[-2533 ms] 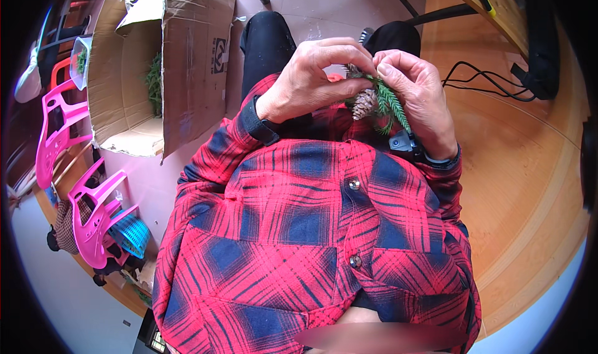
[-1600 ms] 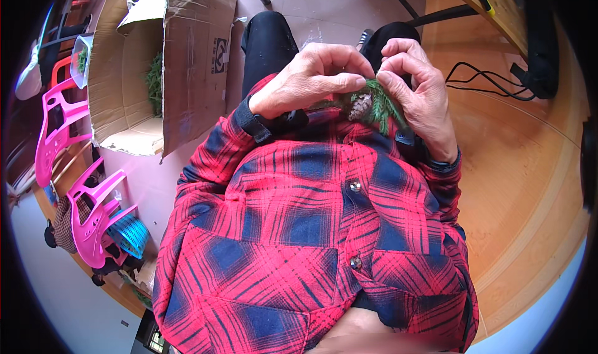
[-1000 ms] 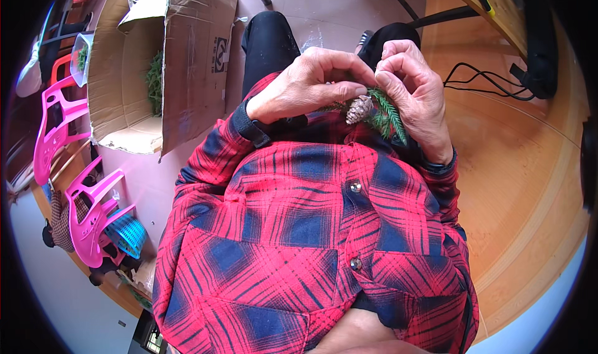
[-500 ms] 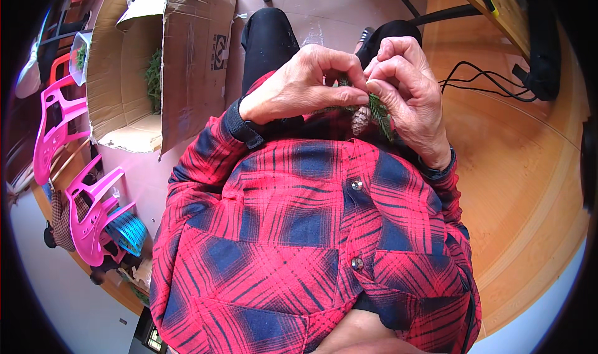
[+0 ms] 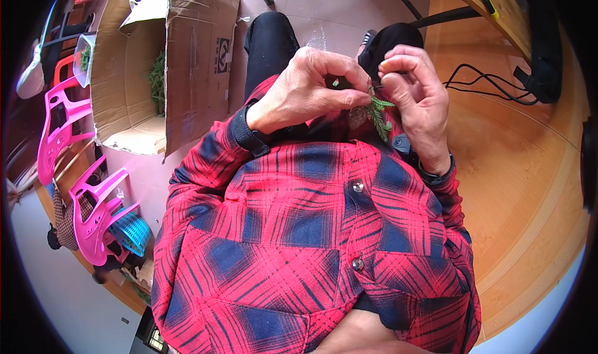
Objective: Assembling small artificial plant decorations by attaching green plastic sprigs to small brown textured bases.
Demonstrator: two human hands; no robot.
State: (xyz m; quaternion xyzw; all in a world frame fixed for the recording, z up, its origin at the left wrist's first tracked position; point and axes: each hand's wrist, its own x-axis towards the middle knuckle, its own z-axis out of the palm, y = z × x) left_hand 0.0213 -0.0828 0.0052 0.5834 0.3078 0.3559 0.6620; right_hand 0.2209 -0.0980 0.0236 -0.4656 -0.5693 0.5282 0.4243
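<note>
Above my lap, my left hand (image 5: 317,89) pinches a small green artificial evergreen sprig (image 5: 379,116) between thumb and forefinger. The sprig hangs down from the fingertips, its tips pointing toward my shirt. Beside it dangles a brownish pine cone (image 5: 357,117), blurred. My right hand (image 5: 416,95) is just to the right, fingers curled and thumb against the forefinger. A thin dark strand shows in the small gap between the two hands; whether the right fingertips grip its end is hard to see.
An open cardboard box (image 5: 199,67) with greenery (image 5: 157,83) inside stands at the left. Pink plastic chairs (image 5: 93,214) and a blue basket (image 5: 131,231) are farther left. A wooden table (image 5: 489,18) is at the upper right, and a black cable (image 5: 486,74) lies below it.
My right hand has drawn slightly away from my left, opening a gap between the fingertips. The sprig has turned and shows more fully; the pine cone has become blurred.
</note>
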